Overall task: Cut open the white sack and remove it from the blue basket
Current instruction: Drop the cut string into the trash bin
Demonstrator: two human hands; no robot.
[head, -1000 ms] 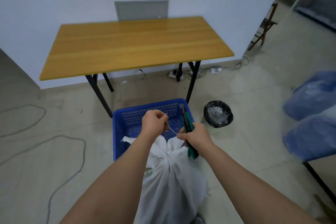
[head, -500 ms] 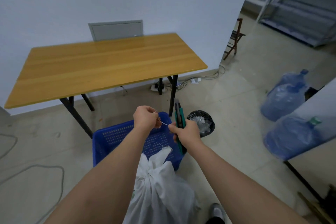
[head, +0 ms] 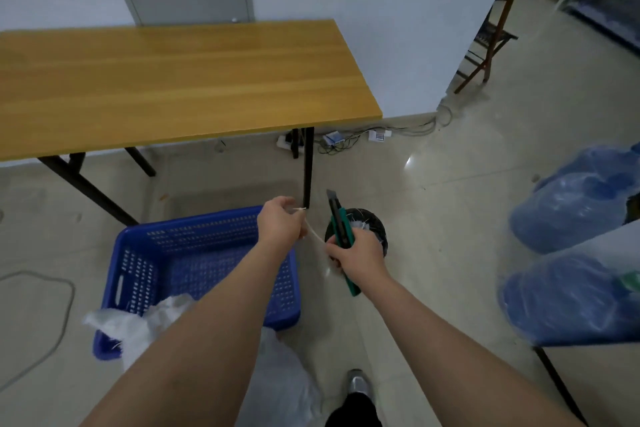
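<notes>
Hands are raised together above the floor, just right of the blue basket [head: 204, 270]. The left hand [head: 281, 222] pinches one end of a thin white string [head: 313, 234] between curled fingers; the string runs down and right to the right hand [head: 360, 255]. The right hand grips a green utility knife [head: 341, 236], fingers wrapped round the handle, dark blade housing pointing up and away. Whether the right hand also holds the string's far end cannot be told; the thread blurs out at the knuckles.

The basket is rigid blue plastic, rectangular, with rounded corners and perforated walls and floor. It stands on the floor in front of the table. The white sack [head: 145, 322] is soft, crumpled woven material. Its loose top lies over the basket's near rim; the body hangs down at the basket's near side, partly hidden by the left forearm.

Surroundings:
- Wooden table [head: 173, 80], smooth yellow-brown top, black metal legs, against a pale wall.
- Round black bin [head: 375, 229] with a clear crinkled liner, directly behind the right hand.
- Grey metal panel [head: 188, 2] on the wall behind the table.
- Blue water bottles [head: 571, 211], translucent, at right.
- Cables and power strip [head: 346, 139] on the glossy floor by the wall.
- Grey cord [head: 52, 322] looped on the floor at left.
- Shoe [head: 358, 383] at the bottom edge.
</notes>
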